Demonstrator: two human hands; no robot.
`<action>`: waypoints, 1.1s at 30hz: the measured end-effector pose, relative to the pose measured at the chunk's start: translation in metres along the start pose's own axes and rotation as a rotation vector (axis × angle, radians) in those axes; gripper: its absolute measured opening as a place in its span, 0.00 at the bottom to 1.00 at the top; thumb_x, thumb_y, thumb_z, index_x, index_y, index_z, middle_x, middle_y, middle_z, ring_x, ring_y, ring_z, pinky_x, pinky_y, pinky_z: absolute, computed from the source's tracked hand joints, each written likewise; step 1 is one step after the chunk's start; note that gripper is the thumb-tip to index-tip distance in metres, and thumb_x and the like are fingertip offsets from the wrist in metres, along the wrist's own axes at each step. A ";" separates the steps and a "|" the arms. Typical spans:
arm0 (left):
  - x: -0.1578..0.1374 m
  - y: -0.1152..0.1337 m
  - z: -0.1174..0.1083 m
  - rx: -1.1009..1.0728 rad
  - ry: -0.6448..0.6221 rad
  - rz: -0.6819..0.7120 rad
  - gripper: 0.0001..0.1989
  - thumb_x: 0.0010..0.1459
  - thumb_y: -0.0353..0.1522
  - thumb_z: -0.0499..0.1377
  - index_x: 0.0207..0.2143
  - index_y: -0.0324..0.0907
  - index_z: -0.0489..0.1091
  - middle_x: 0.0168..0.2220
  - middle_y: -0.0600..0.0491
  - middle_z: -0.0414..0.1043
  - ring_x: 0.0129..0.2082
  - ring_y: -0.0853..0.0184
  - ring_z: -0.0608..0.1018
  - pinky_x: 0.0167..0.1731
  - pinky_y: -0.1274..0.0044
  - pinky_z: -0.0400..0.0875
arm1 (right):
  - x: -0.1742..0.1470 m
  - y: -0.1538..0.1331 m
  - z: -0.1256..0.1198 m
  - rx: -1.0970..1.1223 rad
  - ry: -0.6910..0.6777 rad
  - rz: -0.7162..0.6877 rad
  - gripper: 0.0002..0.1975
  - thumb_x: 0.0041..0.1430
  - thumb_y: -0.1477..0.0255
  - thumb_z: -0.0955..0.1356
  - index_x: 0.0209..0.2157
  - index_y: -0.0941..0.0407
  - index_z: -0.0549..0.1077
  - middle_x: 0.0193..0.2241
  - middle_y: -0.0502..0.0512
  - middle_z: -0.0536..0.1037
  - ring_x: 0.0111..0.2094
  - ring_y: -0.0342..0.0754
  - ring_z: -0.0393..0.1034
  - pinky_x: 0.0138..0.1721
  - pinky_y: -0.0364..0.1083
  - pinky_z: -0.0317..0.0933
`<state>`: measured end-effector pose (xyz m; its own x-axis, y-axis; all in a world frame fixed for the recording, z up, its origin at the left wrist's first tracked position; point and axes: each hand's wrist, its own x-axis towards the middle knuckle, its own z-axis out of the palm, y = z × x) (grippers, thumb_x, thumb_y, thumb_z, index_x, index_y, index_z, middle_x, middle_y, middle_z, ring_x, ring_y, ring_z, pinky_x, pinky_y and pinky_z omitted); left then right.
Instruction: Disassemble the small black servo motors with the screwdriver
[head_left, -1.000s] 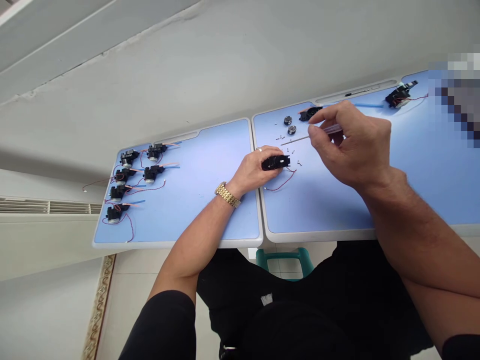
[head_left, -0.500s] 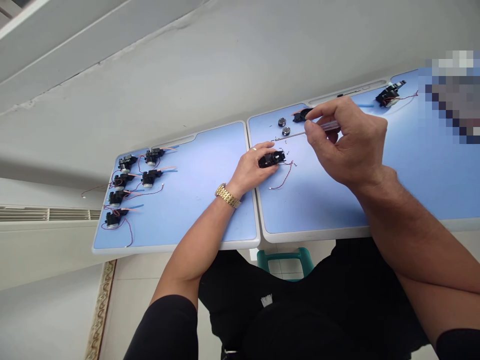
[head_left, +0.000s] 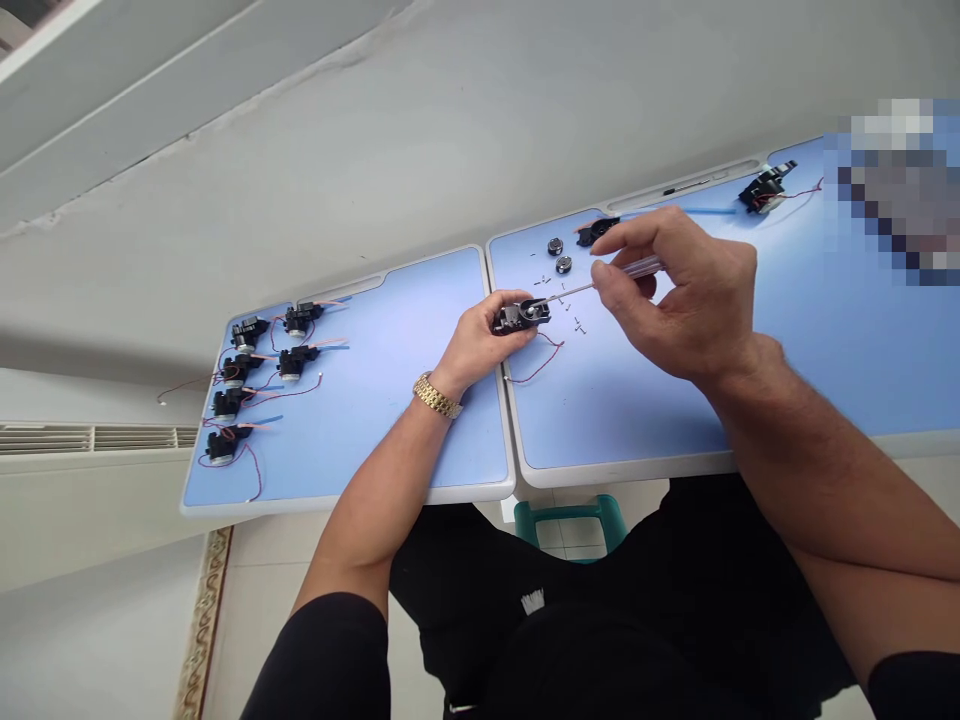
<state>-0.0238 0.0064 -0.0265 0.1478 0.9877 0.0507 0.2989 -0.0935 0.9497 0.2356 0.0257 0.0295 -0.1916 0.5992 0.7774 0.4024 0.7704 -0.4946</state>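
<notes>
As one screwdriver points at one housing, two discs lie nearby.

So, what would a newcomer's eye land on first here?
Probably the two hands, mid-picture: the left hand grips a black part while the right hand points a screwdriver at it. Next, the gold watch on the left arm. Then six black units on the left table.
</notes>
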 end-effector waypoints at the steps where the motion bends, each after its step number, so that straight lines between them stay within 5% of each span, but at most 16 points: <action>1: 0.000 -0.001 0.000 -0.001 -0.005 0.004 0.22 0.59 0.33 0.75 0.56 0.43 0.84 0.48 0.51 0.87 0.44 0.65 0.84 0.47 0.73 0.78 | 0.000 0.000 0.001 0.024 -0.003 -0.024 0.04 0.76 0.70 0.72 0.47 0.46 0.79 0.30 0.46 0.83 0.28 0.48 0.81 0.29 0.49 0.74; 7: 0.001 -0.008 0.002 -0.015 -0.051 0.037 0.20 0.59 0.32 0.76 0.54 0.44 0.86 0.47 0.52 0.88 0.45 0.64 0.84 0.50 0.71 0.77 | -0.005 0.001 0.005 -0.024 -0.150 0.039 0.05 0.75 0.69 0.71 0.48 0.47 0.79 0.36 0.51 0.86 0.33 0.52 0.85 0.35 0.51 0.78; 21: -0.001 -0.008 0.004 0.055 -0.101 0.111 0.20 0.61 0.28 0.74 0.56 0.45 0.87 0.54 0.50 0.90 0.53 0.60 0.88 0.60 0.67 0.79 | -0.008 0.002 0.011 -0.016 -0.150 -0.009 0.04 0.75 0.71 0.71 0.48 0.49 0.79 0.35 0.50 0.87 0.32 0.50 0.85 0.38 0.50 0.77; 33: -0.002 -0.006 0.004 0.086 -0.107 0.093 0.19 0.62 0.29 0.74 0.56 0.46 0.87 0.54 0.50 0.90 0.54 0.60 0.88 0.61 0.66 0.80 | -0.010 0.001 0.011 -0.094 -0.191 0.088 0.04 0.75 0.66 0.71 0.47 0.46 0.80 0.38 0.52 0.89 0.33 0.55 0.85 0.41 0.56 0.79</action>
<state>-0.0219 0.0043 -0.0331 0.2768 0.9557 0.1000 0.3581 -0.1992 0.9122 0.2284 0.0231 0.0168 -0.3149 0.7003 0.6407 0.5052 0.6951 -0.5115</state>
